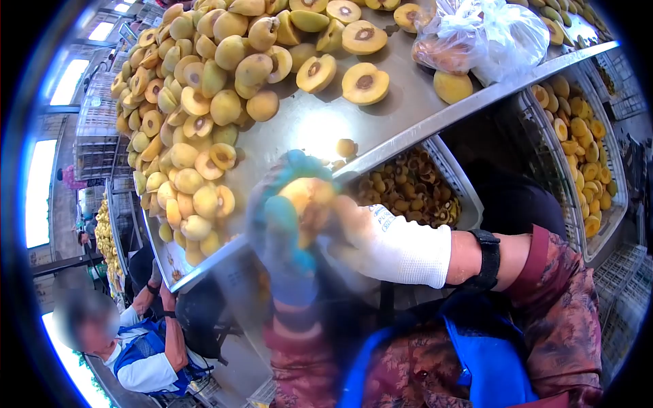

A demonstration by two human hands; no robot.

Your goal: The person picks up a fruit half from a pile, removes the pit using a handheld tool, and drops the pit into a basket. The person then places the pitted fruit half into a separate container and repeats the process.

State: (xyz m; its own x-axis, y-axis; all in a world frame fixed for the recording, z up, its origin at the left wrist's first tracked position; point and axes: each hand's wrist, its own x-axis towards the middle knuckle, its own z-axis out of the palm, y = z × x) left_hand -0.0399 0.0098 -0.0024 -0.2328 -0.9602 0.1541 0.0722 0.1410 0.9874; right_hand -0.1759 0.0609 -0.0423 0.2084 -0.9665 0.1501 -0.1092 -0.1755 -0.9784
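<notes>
My left hand (275, 211), in a blue-grey glove with teal fingers, is closed around a yellow peach (306, 194) above the table's near edge. A darker brownish patch shows on the side of the fruit facing my right hand. My right hand (354, 234), in a stained white knit glove, is curled against the peach. Motion blurs its fingers, and whatever they hold is hidden. A small piece of fruit (346, 147) lies on the metal table (272, 136) just beyond my hands. Halved peaches (365, 83) with brown pits lie further back.
A large heap of peaches (204, 102) covers the table's left side. A plastic bag (503, 41) lies at the back right. Below the edge stands a crate of fruit scraps (408, 187); a crate of yellow halves (585, 156) is at right. Another person (146, 353) sits at lower left.
</notes>
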